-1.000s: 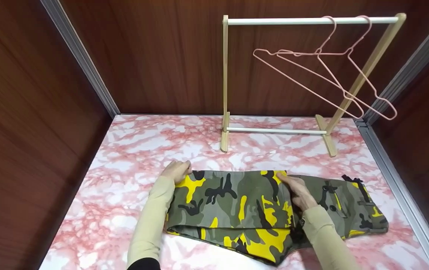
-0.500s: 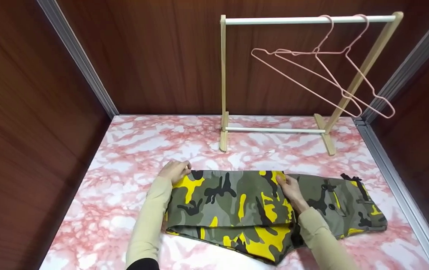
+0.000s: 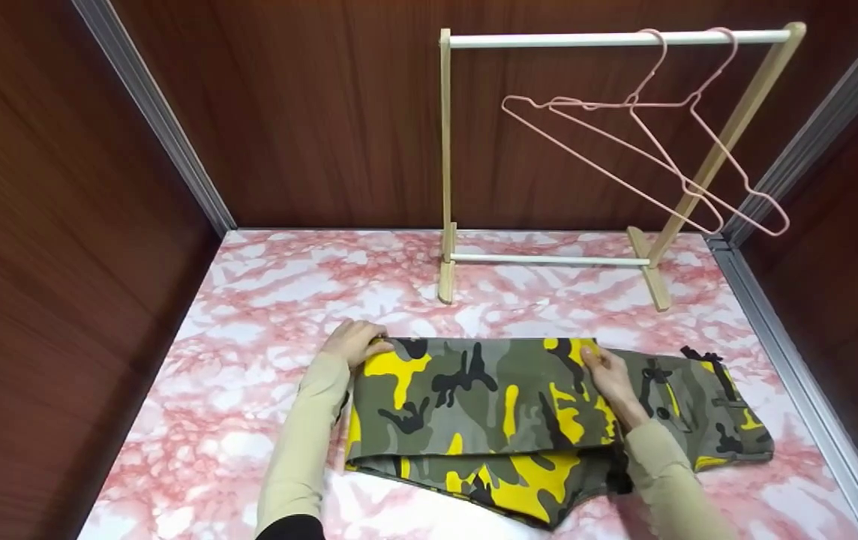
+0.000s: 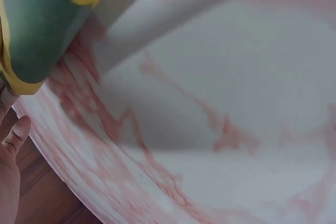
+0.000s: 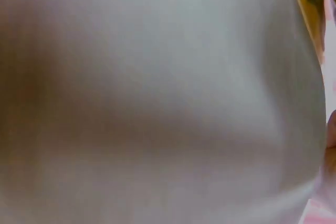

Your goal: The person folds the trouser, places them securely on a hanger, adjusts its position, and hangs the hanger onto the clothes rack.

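Observation:
Camouflage trousers (image 3: 466, 405) in green, grey, black and yellow lie sideways on the table, one part folded back over the rest. At the fold's far left corner, my left hand (image 3: 356, 343) grips the cloth. My right hand (image 3: 613, 379) pinches the far right corner of the folded-over layer, thumb on top. The waist part with a pocket and button extends to the right beyond that hand. In the left wrist view, the trousers' edge (image 4: 37, 24) shows near the fingers (image 4: 18, 135). Blurred pale cloth hides most of the right wrist view.
Behind the trousers stands a small wooden clothes rack (image 3: 448, 247) with white rails. Two pink hangers (image 3: 601, 161) hang from its top rail. Dark wood panels (image 3: 324, 112) enclose the back and sides of the pink-and-white marbled table (image 3: 286, 300).
The folded-over layer has slid to the right along with my right hand. My left hand has shifted slightly right at its corner. The waist part and rack stay in place.

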The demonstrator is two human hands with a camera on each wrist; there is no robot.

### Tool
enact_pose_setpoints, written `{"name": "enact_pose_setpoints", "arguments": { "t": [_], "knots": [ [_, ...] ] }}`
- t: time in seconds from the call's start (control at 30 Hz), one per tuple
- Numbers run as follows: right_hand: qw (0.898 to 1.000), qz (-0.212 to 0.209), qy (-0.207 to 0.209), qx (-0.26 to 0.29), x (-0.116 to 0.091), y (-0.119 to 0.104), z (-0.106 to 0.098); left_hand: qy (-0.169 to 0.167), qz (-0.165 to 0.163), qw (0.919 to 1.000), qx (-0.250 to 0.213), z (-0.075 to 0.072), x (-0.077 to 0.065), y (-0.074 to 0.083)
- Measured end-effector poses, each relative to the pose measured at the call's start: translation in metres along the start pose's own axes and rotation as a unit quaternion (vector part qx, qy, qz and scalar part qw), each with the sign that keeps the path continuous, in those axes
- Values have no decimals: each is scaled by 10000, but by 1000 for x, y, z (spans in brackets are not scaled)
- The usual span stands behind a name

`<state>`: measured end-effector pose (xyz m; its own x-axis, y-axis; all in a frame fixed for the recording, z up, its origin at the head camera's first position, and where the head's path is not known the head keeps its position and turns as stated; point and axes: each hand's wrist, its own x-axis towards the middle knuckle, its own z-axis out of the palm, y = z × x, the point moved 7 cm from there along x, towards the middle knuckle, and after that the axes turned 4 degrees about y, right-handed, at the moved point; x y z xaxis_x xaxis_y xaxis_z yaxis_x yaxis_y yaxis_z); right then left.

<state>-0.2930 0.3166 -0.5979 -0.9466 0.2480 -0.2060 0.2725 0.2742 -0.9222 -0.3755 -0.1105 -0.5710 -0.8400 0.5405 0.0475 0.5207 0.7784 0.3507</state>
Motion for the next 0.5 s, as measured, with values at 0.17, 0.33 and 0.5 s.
{"name": "enact_pose_setpoints", "arguments": {
  "t": [0.17,0.33,0.5],
  "knots": [
    [10000,22,21,-83,2,0,-18,-36,17,9998,-188,5,2,3],
    [9997,-23,50,-219,3,-1,-34,-93,-19,9997,-241,11,3,5],
    [9996,-50,29,-276,4,-1,-48,-115,-109,9996,-235,14,4,9]
  ]
}}
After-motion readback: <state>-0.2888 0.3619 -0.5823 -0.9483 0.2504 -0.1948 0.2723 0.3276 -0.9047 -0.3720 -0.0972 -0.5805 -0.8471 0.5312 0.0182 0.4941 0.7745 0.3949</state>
